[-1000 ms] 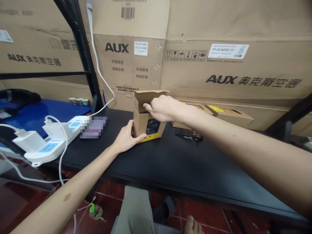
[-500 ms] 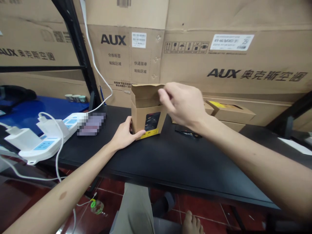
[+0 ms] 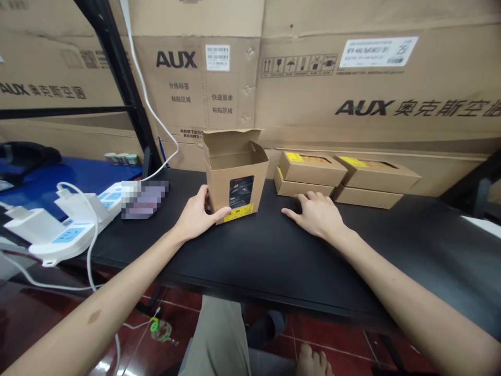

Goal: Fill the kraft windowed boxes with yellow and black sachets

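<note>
A brown cardboard box stands upright on the black table, its top flaps raised. Through the window in its front, dark packets with small print show, and a yellow label runs along its lower edge. My left hand holds the box by its lower left side, thumb across the front corner and fingers behind. To the right of the box, my right hand is palm down at the tabletop, thumb apart from the fingers. What lies under its palm is hidden.
Closed cardboard boxes with yellow labels are stacked behind my right hand, beside another stack. A white power strip with plugs and cables lies at left, near a blurred-out flat object. Large AUX cartons wall the back.
My right hand has left the box's top flap and come down to the table on the right, covering where a dark flat packet lay. My left hand stays on the box.
</note>
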The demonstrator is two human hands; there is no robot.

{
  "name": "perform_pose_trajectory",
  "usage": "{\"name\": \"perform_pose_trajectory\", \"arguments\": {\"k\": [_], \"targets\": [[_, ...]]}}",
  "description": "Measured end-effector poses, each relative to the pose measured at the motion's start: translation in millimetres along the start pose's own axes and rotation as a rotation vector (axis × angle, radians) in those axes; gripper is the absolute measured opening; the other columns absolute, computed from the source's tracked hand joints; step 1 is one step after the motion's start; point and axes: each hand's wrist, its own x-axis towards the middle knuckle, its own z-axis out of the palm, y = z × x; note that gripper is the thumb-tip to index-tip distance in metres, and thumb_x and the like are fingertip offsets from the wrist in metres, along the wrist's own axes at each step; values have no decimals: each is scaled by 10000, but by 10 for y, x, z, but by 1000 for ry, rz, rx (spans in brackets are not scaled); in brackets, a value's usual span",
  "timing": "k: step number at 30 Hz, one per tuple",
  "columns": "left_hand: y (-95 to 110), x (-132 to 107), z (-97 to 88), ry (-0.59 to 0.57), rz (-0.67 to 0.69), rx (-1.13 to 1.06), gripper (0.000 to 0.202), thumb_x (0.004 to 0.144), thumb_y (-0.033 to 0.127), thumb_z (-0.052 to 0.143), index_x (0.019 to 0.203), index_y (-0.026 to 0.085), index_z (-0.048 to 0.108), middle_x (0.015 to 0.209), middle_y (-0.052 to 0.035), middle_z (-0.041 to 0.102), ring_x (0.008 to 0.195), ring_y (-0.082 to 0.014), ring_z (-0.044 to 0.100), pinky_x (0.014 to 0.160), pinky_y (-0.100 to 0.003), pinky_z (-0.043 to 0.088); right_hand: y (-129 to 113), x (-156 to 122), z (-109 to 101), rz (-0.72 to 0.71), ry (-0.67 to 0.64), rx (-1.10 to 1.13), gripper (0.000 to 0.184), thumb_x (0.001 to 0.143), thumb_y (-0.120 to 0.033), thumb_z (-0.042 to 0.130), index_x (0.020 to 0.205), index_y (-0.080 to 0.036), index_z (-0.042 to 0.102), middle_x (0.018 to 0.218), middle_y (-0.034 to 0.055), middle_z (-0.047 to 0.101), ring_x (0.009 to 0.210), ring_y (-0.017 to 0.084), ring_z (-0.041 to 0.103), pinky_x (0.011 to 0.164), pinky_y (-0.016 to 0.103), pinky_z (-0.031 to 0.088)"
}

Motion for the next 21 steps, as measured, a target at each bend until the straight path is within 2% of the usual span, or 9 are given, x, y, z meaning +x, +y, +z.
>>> {"name": "perform_pose_trajectory", "arguments": {"k": [6, 9, 13, 15, 19, 21], "targets": [[-6, -11, -5, 4, 9, 10, 692, 738, 696, 715, 1200, 205, 555, 1086, -130, 773, 952, -327, 739, 837, -469, 586, 12, -68, -58, 22, -18, 13, 514, 1034, -525, 481, 1268, -125, 704, 1247, 195, 679, 1183, 335, 630, 954, 409, 462], [-9, -15, -10, -1, 7, 16, 696, 737, 699, 718, 1196, 201, 558, 1097, -137, 771, 952, -329, 736, 830, -466, 585, -29, -112, -103, -2, -41, -37, 440, 1069, -405, 437, 1204, -90, 712, 1188, 196, 721, 1108, 316, 671, 912, 393, 465], [-20, -12, -6, 10, 9, 22, 676, 747, 700, 708, 1182, 205, 559, 1074, -130, 774, 902, -312, 737, 792, -450, 588, -57, -123, -143, -71, -6, -148, 372, 1065, -227, 401, 1090, -48, 726, 1096, 226, 755, 1196, 357, 632, 930, 410, 450], [-24, -9, -3, 13, 12, 26, 671, 746, 701, 711, 1177, 210, 557, 1068, -124, 775, 901, -310, 739, 790, -446, 588, -62, -122, -161, -65, 25, -166, 356, 1057, -181, 385, 1075, -46, 714, 1090, 239, 750, 1175, 356, 646, 870, 400, 458], [-18, -6, -1, 10, 4, 16, 696, 728, 722, 709, 1175, 213, 553, 1073, -127, 776, 943, -331, 744, 812, -462, 593, -79, -132, -204, 42, 44, -107, 372, 1096, -244, 308, 1156, -88, 640, 1102, 207, 732, 919, 286, 729, 628, 340, 387], [-12, -5, -2, 12, 2, 9, 699, 720, 727, 707, 1168, 212, 554, 1074, -133, 775, 956, -339, 746, 817, -467, 594, -93, -140, -215, 46, 67, -68, 369, 1110, -295, 292, 1170, -119, 611, 1123, 182, 727, 883, 272, 736, 589, 324, 345]]}}
